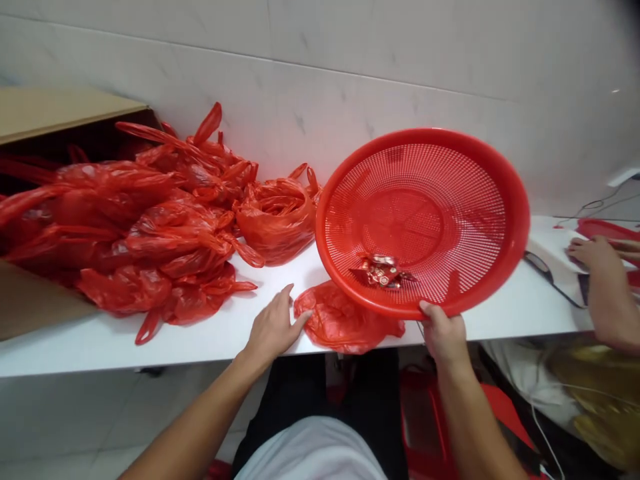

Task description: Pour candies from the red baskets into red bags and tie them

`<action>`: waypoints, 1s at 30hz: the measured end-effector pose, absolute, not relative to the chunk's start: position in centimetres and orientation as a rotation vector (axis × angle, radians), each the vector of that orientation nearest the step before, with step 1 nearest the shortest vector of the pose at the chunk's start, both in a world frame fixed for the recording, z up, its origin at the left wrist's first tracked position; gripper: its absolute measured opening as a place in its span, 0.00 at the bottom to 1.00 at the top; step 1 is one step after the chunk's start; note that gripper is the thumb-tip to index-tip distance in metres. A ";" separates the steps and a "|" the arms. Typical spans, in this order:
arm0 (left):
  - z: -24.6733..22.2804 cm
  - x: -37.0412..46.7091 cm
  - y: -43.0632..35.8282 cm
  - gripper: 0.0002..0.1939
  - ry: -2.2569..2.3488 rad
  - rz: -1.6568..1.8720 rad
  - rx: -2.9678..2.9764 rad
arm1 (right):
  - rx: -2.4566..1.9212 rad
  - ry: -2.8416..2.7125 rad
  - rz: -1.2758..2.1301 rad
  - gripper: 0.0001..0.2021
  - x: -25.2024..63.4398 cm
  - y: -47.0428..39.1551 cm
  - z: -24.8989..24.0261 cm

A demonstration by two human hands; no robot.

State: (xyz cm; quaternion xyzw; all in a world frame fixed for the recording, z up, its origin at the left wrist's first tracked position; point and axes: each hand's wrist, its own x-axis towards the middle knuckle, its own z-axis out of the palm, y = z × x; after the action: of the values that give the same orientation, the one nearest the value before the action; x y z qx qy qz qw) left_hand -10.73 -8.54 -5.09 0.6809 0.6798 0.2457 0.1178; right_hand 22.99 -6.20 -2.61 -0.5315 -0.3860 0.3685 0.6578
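My right hand [443, 330] grips the near rim of a round red mesh basket [423, 137], which is tilted so that its inside faces me. A few small shiny wrapped packets [384, 272] lie low inside the basket, at its near left. Beneath the basket's near edge, a red plastic bag [343, 320] lies crumpled on the white table. My left hand [276, 323] is just left of this bag, fingers apart and holding nothing, with the thumb at the bag's edge.
Many red plastic bags [165, 227] are heaped on the left, spilling from a cardboard box [70, 110]. One rounded red bag [277, 220] stands near the tiled wall. At the far right, another person's hands [593, 253] are over the table [515, 307]. A red stool is below.
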 end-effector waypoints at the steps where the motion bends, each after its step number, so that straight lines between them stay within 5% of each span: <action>1: -5.3 -10.7 -8.6 0.35 1.973 0.662 1.921 | -1.249 -0.919 0.778 0.12 23.3 -5.7 -3.4; 7: -5.6 -9.5 -6.2 0.27 1.885 0.651 1.761 | -1.298 -1.080 0.662 0.13 24.2 -4.4 -6.2; 12: -4.9 -8.7 -4.0 0.06 1.871 0.655 1.716 | -1.307 -1.150 0.648 0.12 24.8 -4.4 -7.0; 30: -5.3 -6.3 -1.4 0.16 1.293 1.145 1.008 | -1.233 -1.621 0.018 0.17 26.3 -3.1 -11.0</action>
State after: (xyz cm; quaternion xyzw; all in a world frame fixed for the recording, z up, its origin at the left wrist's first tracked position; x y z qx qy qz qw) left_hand -6.33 -1.45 -5.33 0.4239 0.5442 0.4818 0.5403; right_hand 26.27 -3.08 -10.99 -0.5152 -0.6774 0.0074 0.5249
